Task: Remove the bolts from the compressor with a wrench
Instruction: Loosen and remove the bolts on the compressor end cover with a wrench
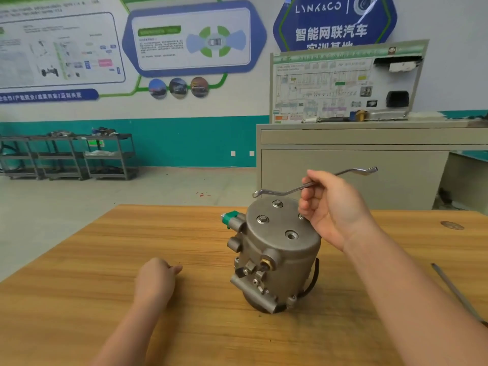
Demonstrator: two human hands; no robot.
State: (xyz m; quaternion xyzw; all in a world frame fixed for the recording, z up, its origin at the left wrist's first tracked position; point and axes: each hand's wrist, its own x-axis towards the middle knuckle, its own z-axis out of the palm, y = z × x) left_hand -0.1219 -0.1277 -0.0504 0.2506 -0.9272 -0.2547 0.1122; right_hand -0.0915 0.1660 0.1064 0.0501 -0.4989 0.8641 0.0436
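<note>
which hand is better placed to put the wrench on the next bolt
Right. The right hand already holds the wrench just above the compressor top and its bolts; the left hand rests on the table, empty.

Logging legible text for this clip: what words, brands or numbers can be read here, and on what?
"LYNK&CO": blue hexagonal wall sign, top line.
"智能网联汽车": same sign, large white line below.
Third line of that sign: cut off by the wiring diagram board, unreadable.
Blue wall banner: Chinese text, too blurred.
Wall posters and diagram board print: too small.
Compressor, wrench: no text visible.
</note>
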